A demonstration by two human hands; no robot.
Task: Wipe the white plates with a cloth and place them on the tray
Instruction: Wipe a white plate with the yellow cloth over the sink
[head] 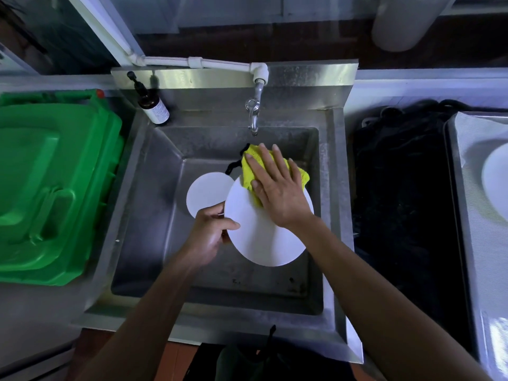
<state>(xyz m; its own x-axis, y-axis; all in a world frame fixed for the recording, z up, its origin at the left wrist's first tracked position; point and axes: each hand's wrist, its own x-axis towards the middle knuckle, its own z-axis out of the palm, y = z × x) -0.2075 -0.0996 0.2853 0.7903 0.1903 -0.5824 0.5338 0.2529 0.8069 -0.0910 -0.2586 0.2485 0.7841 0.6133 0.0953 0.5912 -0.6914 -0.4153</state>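
Head view: over the stainless steel sink basin [154, 188], my left hand [210, 235] grips the near-left rim of the large round white plate [261, 237], tilted toward me. My right hand [277, 188] lies flat, fingers spread, pressing the yellow knitted cloth [301, 176] on the plate's far edge. A smaller white plate [206, 192] lies behind it. The steel tray [467, 215], already holding one plate, lies beyond the sink's right edge, nearer my right hand.

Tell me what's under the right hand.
The right hand presses a yellow cloth onto the large white plate. The plate area beneath hand and cloth is hidden.
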